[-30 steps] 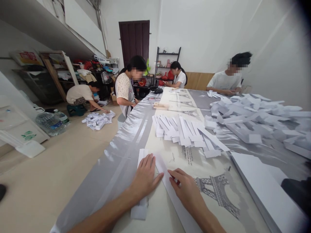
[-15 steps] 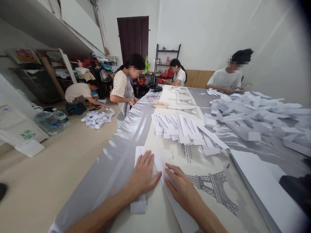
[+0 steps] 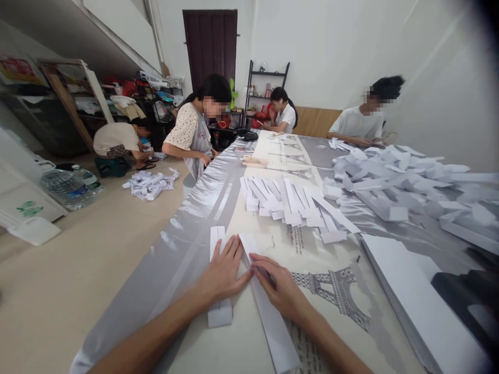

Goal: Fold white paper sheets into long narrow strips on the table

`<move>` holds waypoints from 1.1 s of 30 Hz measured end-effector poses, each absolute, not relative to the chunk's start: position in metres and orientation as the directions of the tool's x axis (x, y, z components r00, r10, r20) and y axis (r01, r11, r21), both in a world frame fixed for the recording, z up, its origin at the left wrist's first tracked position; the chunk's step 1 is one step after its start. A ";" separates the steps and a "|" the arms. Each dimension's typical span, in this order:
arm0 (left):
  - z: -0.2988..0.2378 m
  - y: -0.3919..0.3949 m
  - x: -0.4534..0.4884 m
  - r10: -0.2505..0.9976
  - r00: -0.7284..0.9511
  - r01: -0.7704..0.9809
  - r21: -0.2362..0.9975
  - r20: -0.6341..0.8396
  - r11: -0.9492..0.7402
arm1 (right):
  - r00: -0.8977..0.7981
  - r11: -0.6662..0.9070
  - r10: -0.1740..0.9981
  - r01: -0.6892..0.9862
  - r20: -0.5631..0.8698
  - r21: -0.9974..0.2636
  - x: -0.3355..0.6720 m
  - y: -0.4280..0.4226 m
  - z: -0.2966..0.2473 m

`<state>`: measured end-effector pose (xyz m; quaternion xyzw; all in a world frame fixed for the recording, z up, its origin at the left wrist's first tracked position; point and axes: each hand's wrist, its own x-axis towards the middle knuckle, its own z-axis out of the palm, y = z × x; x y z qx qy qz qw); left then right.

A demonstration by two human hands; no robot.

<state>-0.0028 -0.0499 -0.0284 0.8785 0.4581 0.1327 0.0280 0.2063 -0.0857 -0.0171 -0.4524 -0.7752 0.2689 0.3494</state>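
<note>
A long folded white paper strip [image 3: 273,327] lies slantwise on the table in front of me. My right hand [image 3: 278,284] has its fingers bent and pressed together at the strip's right edge, near the upper end. Flat across a second folded white paper piece [image 3: 220,316] rests my left hand [image 3: 223,270], its fingers stretched out and its thumb reaching to the strip's left edge. Both ends of that second piece show beyond the hand; its middle is hidden.
Beyond my hands lies a row of folded papers [image 3: 290,200]. A large heap of folded papers [image 3: 393,171] covers the right side, with a stack of flat sheets [image 3: 413,296] nearer me. Several people sit or crouch around; another paper pile [image 3: 151,183] is on the floor.
My right hand's fingers have closed in on the strip's edge, and the strip now looks narrower and folded. My left hand stays flat on the other piece. The view has shifted slightly.
</note>
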 end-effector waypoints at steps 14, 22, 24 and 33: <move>-0.034 -0.049 -0.002 0.825 0.531 0.817 0.142 0.192 -0.559 | -0.520 0.545 0.829 0.671 0.205 -0.503 0.194 -0.087 -0.014; -0.008 -0.038 -0.008 0.817 0.483 0.797 0.226 0.316 -0.559 | -0.526 0.551 0.829 0.711 0.189 -0.438 0.193 -0.089 -0.014; -0.010 -0.040 -0.004 0.777 0.530 0.770 0.192 0.339 -0.609 | -0.526 0.553 0.828 0.713 0.194 -0.431 0.193 -0.089 -0.015; -0.039 -0.044 0.003 0.659 0.689 0.707 -0.077 0.302 -0.703 | -0.499 0.543 0.837 0.706 0.224 -0.454 0.191 -0.089 -0.017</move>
